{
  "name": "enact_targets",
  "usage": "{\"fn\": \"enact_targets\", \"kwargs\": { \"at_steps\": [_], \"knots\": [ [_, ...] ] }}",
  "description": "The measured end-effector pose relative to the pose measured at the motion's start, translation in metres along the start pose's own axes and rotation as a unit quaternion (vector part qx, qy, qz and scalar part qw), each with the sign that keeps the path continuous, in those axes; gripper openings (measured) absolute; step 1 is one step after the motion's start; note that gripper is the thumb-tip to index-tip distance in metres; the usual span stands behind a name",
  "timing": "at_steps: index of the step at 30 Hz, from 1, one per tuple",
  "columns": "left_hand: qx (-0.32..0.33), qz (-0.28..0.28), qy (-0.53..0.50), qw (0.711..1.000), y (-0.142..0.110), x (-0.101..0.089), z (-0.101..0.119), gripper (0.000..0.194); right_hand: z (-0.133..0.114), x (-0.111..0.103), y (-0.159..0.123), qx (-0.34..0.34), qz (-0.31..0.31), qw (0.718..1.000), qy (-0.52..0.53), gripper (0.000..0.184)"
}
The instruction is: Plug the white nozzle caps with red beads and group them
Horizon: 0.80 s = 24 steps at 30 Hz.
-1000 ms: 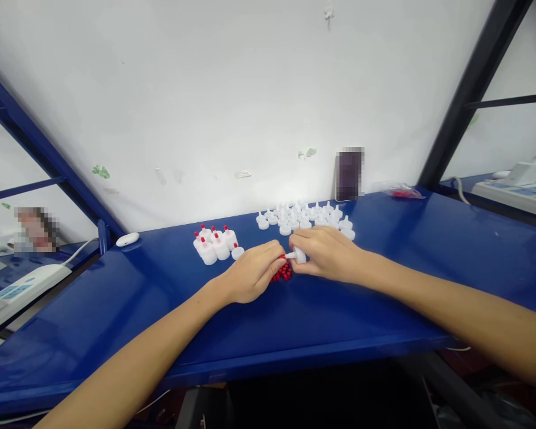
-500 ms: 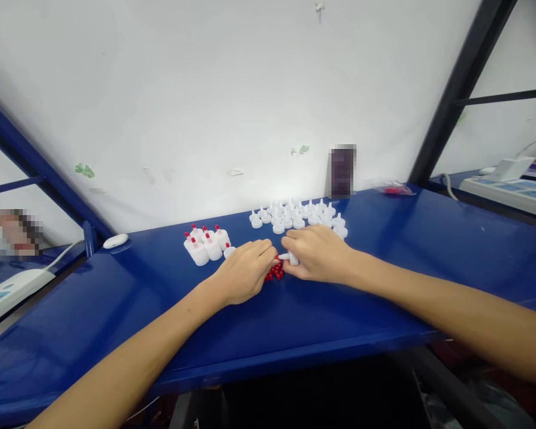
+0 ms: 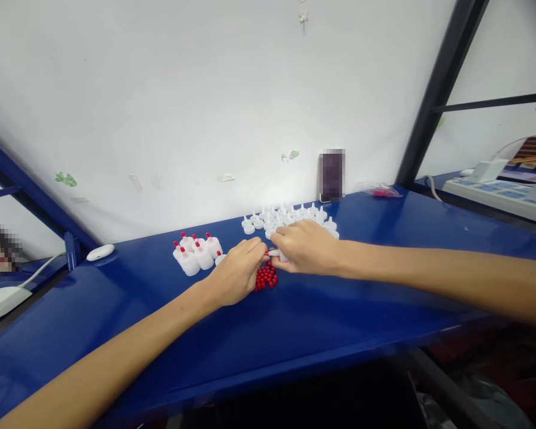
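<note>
Head view, at the fingers: what is held, and how?

By the right hand (image 3: 306, 247), a white spouted cap (image 3: 284, 257) is gripped, the fingers curled closed round its base and its spout pointed at the left hand (image 3: 237, 271). By the left, with thumb and fingers pinched together, a red tip (image 3: 267, 254) is held at the spout's end; how far it is seated cannot be told.

How is it likely to handle?

It is judged light, fairly stiff and smooth, unlikely to be broken, though the small tip could easily be dropped. The cap is best taken by its broad base, the tip by its sides.

And the space around?

Just below the hands, loose red tips (image 3: 267, 278) are massed and could be scattered by a low wrist. To the left, red-tipped white pieces (image 3: 196, 256) are grouped. Behind the right hand, other spouted caps (image 3: 249, 226) are crowded near the wall (image 3: 183, 89), so reach is limited there. More room is offered rightward and toward the front edge of the blue table (image 3: 339, 310).
</note>
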<state>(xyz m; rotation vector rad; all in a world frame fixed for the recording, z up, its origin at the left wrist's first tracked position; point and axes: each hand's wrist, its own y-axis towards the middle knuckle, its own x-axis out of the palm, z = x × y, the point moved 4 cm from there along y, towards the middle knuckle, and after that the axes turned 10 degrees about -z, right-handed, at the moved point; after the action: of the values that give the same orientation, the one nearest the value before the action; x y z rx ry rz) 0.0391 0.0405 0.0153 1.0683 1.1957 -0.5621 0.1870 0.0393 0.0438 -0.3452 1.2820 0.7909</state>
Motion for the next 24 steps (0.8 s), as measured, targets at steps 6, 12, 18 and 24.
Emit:
{"fn": "enact_targets", "kwargs": {
  "at_steps": [6,12,18,24],
  "knots": [
    [-0.001,0.068,0.017,0.998,0.009,-0.005,-0.005,0.022,0.011,-0.007,0.004,0.032,0.010,0.997,0.072,0.022],
    [0.021,0.050,0.071,0.996,0.014,-0.028,-0.008,0.024,0.013,-0.013,0.019,-0.007,0.024,0.973,0.230,0.024],
    [0.048,-0.030,0.171,0.984,0.000,-0.057,-0.027,0.032,0.012,0.001,0.024,-0.057,-0.001,0.973,0.222,0.042],
    [-0.013,-0.044,0.253,0.966,-0.032,-0.079,-0.070,0.031,0.053,0.034,0.008,0.016,-0.009,0.985,0.171,0.037]
  ]
}}
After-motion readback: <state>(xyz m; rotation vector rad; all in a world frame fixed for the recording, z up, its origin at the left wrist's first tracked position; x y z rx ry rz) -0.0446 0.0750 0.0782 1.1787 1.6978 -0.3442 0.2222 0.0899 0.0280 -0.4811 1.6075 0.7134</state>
